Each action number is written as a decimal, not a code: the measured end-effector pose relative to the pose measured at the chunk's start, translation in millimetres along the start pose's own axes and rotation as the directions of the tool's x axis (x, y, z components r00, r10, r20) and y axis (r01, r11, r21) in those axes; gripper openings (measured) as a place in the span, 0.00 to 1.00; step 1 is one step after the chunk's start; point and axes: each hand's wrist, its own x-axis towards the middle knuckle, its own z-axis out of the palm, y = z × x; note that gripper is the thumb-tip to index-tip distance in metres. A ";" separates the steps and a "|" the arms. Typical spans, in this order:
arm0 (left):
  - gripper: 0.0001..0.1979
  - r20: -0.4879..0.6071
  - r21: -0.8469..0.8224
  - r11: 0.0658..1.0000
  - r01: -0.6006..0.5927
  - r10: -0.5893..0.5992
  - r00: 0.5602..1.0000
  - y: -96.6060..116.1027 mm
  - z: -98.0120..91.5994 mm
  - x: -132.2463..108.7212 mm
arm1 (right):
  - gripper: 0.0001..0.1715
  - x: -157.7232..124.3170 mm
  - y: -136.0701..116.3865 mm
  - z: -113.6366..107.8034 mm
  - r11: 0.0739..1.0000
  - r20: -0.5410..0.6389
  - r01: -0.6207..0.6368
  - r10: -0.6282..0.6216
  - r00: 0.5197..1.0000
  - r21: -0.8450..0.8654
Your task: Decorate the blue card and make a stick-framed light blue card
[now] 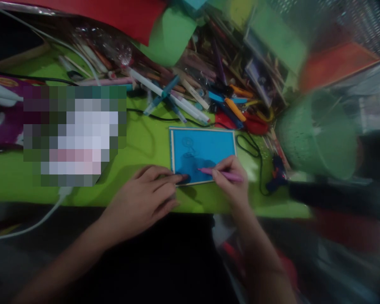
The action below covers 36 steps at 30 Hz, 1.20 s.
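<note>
A blue card (208, 145) with a pale border lies on the lime-green table (145, 139), with faint pencil drawing on it. My right hand (232, 179) grips a pink pen (223, 174), whose tip rests on the card's lower middle. My left hand (148, 192) lies flat on the table, fingers stretched out, fingertips pressing the card's lower left corner.
Behind the card lies a heap of pens, pencils, markers and scissors (240, 112). A green perforated cup (316, 135) lies on its side at the right. Red and green paper sheets (171, 33) sit at the back. A black cable (253, 147) loops beside the card. A blurred-out patch (76, 135) is left.
</note>
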 end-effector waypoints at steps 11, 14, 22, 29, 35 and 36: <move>0.10 0.002 -0.012 1.000 0.010 -0.010 1.000 0.8 0.6 -0.8 | 0.07 -0.2 -1.2 0.5 1.000 0.026 0.001 -0.001 1.000 0.005; 0.10 -0.004 -0.004 1.000 0.006 -0.006 1.000 0.9 0.9 -0.8 | 0.07 -0.5 0.4 -0.1 1.000 -0.007 0.002 -0.003 1.000 -0.007; 0.11 0.003 -0.021 0.999 0.028 -0.028 1.000 1.3 0.5 -1.2 | 0.06 -2.0 1.8 -0.2 1.000 0.032 0.010 -0.010 0.999 0.000; 0.09 -0.002 -0.014 1.000 0.001 -0.001 1.000 0.7 0.6 -1.1 | 0.07 -2.8 5.4 -1.6 0.998 0.009 0.011 -0.012 1.000 0.054; 0.10 0.010 -0.011 1.000 0.020 -0.020 1.000 0.6 0.8 -1.1 | 0.07 -1.3 0.3 -0.4 0.999 0.039 -0.004 0.002 0.999 0.033; 0.10 0.010 -0.009 1.000 0.019 -0.018 1.000 0.5 0.7 -1.0 | 0.07 -0.9 -0.2 -0.1 1.000 0.045 -0.003 0.002 0.999 0.022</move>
